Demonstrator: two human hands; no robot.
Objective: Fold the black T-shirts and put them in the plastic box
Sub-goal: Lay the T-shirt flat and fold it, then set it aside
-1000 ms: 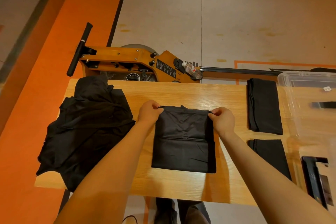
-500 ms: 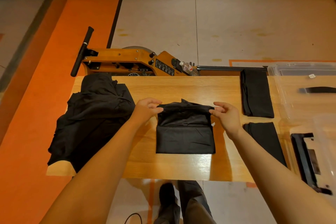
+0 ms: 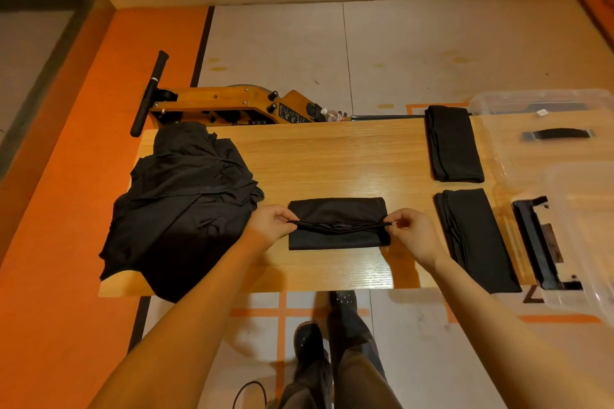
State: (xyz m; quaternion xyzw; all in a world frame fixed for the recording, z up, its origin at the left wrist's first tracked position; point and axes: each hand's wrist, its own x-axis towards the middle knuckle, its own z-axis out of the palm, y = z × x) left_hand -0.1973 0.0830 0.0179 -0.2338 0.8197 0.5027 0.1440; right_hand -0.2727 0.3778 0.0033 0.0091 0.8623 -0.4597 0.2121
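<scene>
Both bare forearms are extended from the lower frame toward its centre; a folded black cloth edge is pinched by the left hand (image 3: 273, 222) and the right hand (image 3: 412, 232).

— What colour is the flat folded cotton T-shirt (image 3: 337, 209) in the middle?
— Plain black, no print. The rumpled heap of cloth shirts (image 3: 186, 202) and the two folded ones (image 3: 453, 146) (image 3: 478, 239) are black too.
— And underneath?
— A light wooden worktop (image 3: 332, 159) with fine grain.
— The box?
— The see-through plastic box (image 3: 545, 103) is colourless with black handles. The floor (image 3: 66, 176) is orange and pale grey.
</scene>
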